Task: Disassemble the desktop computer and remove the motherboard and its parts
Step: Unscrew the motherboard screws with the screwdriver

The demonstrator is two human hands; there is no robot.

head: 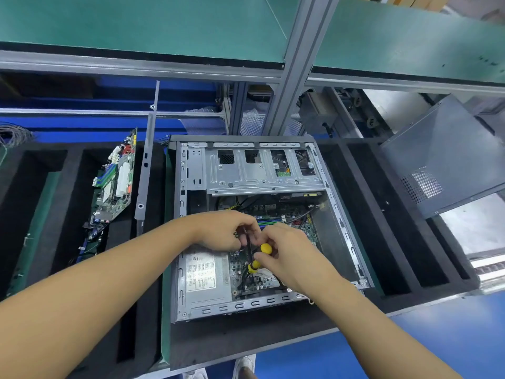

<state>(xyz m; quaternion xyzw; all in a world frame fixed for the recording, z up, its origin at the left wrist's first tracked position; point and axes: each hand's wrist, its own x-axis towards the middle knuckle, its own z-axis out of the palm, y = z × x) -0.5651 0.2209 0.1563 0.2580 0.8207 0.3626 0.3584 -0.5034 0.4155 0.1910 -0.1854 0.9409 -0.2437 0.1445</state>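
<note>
The open desktop case point(344, 222) lies flat on black foam in the middle of the head view. Its green motherboard point(306, 231) shows inside, below a silver drive cage point(246, 173). A silver power supply point(202, 274) sits at the case's lower left. Both hands meet over the board. My right hand point(289, 253) grips a yellow-and-black screwdriver handle point(265, 248). My left hand point(226, 228) curls round a dark shaft-like tool point(249, 246) just beside it. A second yellow knob point(255, 265) shows under my right fingers. What the tip touches is hidden.
Another motherboard point(117, 181) leans in a foam slot at left, beside a grey metal bracket point(146, 165). A perforated grey side panel point(448, 160) leans at right. Black foam slots point(363, 214) flank the case. A green shelf point(164, 26) on an aluminium frame runs overhead.
</note>
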